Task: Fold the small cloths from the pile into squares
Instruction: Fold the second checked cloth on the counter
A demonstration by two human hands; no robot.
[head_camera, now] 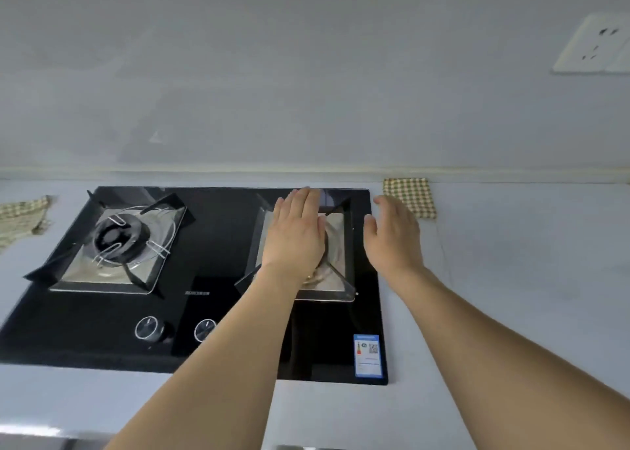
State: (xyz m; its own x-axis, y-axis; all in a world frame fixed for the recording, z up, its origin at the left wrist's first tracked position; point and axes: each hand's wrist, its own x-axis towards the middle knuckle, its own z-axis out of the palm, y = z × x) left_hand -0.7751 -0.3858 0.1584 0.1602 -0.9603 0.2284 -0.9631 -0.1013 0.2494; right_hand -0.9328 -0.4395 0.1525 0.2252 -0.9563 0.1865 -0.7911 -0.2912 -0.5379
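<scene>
Far to the left of both hands, a loose heap of green-and-cream checked cloths (20, 219) waits at the counter's edge, likely the unfolded pile. The left hand (296, 233) hovers flat over the black glass gas hob (211, 313), fingers straight, holding nothing. The right hand (393, 236) is relaxed and empty too; just beyond its fingertips lies a folded checked square (410, 195), seemingly parked against the wall as finished.

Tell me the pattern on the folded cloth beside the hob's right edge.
Green-and-cream check on the folded square cloth; head view.
</scene>
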